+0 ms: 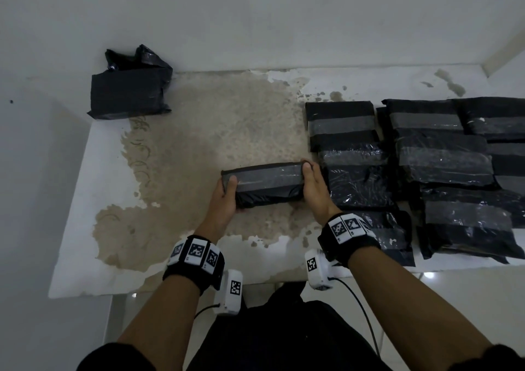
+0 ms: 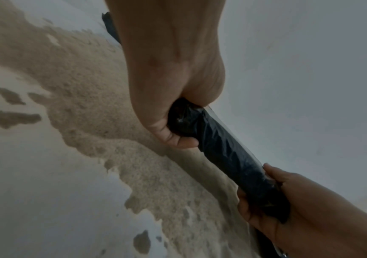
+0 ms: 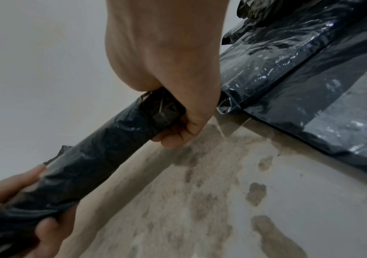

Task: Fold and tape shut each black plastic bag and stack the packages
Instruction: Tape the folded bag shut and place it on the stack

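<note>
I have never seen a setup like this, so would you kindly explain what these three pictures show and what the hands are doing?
No machine here: a person works bare-handed, wearing cameras. The large picture comes from a head camera looking down; the other two come from cameras strapped to each wrist, looking along the hand. The left hand and right hand each grip one end of a folded black package with a clear tape strip across it, held over a worn white table. To the right lies a pile of taped packages. At the far left corner sits an untaped bag, its top still crumpled open.
</note>
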Available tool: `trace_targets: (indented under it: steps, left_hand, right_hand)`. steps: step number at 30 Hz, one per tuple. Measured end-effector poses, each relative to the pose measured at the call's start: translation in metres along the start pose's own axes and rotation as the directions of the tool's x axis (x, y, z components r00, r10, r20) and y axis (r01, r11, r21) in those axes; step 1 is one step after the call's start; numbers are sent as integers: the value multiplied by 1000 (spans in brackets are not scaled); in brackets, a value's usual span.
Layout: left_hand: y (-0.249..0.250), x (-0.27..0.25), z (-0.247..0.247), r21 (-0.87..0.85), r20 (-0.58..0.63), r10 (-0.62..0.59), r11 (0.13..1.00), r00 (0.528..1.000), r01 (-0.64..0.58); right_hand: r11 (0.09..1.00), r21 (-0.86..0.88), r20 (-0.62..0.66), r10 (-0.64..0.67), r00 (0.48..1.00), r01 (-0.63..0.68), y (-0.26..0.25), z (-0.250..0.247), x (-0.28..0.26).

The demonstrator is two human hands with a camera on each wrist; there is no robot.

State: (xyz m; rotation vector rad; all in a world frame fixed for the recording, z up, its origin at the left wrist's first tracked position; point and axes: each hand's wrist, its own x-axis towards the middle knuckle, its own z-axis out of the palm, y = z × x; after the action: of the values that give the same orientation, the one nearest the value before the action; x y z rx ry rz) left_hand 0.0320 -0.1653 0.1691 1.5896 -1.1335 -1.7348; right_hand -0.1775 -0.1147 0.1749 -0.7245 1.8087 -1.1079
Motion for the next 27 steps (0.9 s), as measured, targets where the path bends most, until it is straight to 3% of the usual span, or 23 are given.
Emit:
trace_targets:
  steps: [7,12,18,27]
  left_hand:
    - [2,-7,4,-40,-44,17,999,999,-19]
    - [15,-6,0,-39,-107,31,999,994,-36]
    - [18,-14,6,-129,28,23,991,999,-19]
    - [20,-21,14,-355,21,-182,918,983,178]
  right_hand:
    - [989,132,60,64,996,-71,-15,-8,-10]
    - [977,179,257,64,964,-113,-15,-17,-20]
    - [978,185,259,51,964,-101,-18,-35,-21]
    - [973,148,260,135,956,-178,-12,-44,-22]
